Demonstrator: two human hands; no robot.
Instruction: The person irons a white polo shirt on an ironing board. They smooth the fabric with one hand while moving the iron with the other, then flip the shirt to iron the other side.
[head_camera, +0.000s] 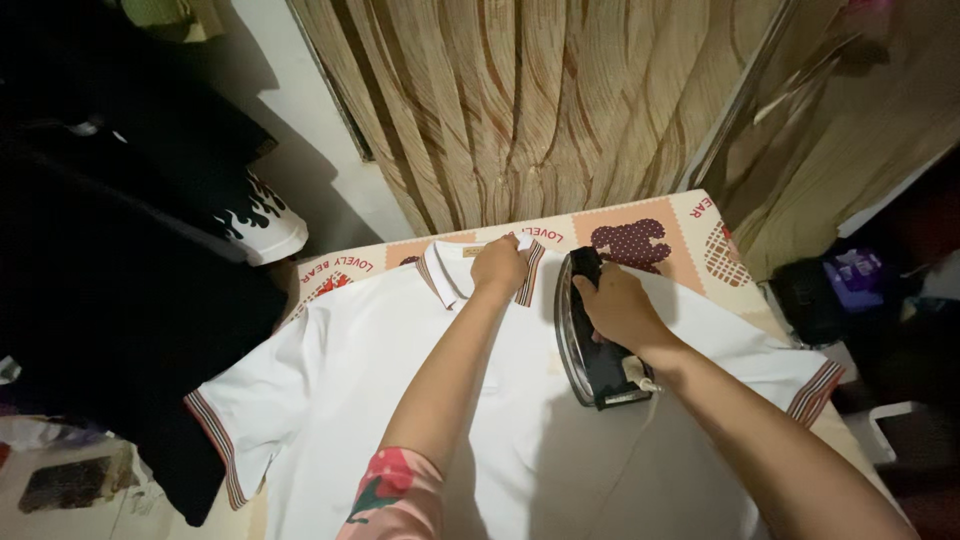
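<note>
White short-sleeved polo shirt (400, 400) with striped collar and cuffs is spread flat on a patterned ironing board (660, 225). Its collar (445, 275) is pinched by the closed fingers of the left hand (498, 268). A black electric iron (592, 350), tilted on edge, is gripped tightly by the right hand (615, 305). Fabric could be scorched, or the nearby left fingers burned, should the iron be tipped. The soleplate's contact is hard to judge; the shirt hem is cut off.

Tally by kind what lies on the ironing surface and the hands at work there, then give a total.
White polo shirt: 1
Electric iron: 1
Patterned board cover: 1
Hands: 2, left hand on the collar, right hand gripping the iron
Total: 5
</note>
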